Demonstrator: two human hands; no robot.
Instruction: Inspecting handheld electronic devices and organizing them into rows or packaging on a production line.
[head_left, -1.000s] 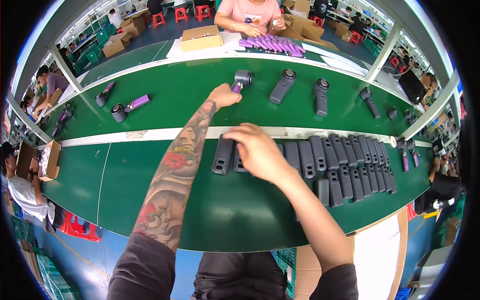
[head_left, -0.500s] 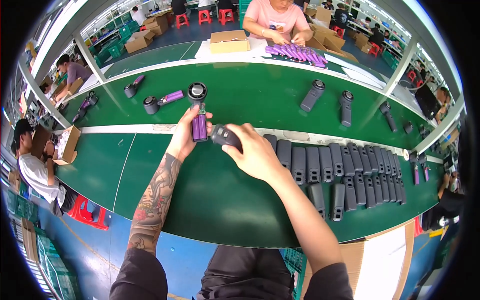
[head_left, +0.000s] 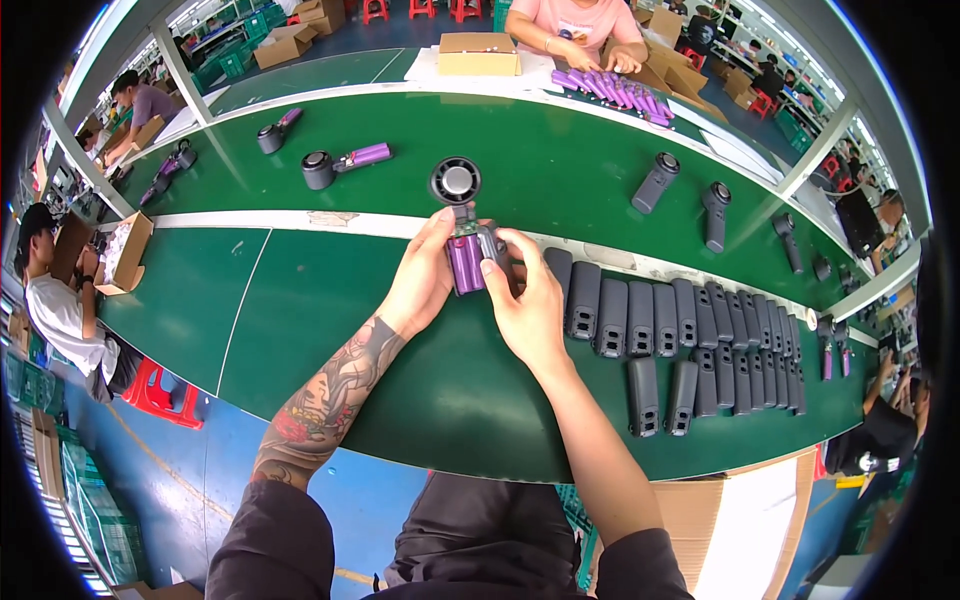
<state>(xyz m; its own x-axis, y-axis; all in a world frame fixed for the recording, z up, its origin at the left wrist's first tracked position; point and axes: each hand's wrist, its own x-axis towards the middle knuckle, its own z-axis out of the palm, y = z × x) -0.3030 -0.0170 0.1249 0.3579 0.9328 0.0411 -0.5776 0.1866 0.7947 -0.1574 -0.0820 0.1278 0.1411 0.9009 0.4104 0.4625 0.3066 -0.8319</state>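
Note:
In front of me, my left hand [head_left: 428,277] is closed around the lower part of a handheld fan [head_left: 456,181]. Its round dark head with a silvery centre points up, and purple battery cells [head_left: 466,266] show below it. My right hand [head_left: 527,300] grips a dark grey handle shell [head_left: 490,243], holding it against the right side of the cells; the fingers cover much of the shell. Just right of this hand, several similar grey handle shells [head_left: 612,318] lie in two rows on the green table.
Farther off on the green belt [head_left: 530,140] lie fan units with purple cells [head_left: 320,168] and grey assembled fans [head_left: 655,183]. Across it, a person in pink handles purple battery packs [head_left: 620,90] near a cardboard box [head_left: 480,54]. A metal post [head_left: 180,70] stands at left.
My right hand has brought the grey shell left against the battery cells. My left hand and the fan have shifted right in the picture, and the whole view has tilted slightly downward.

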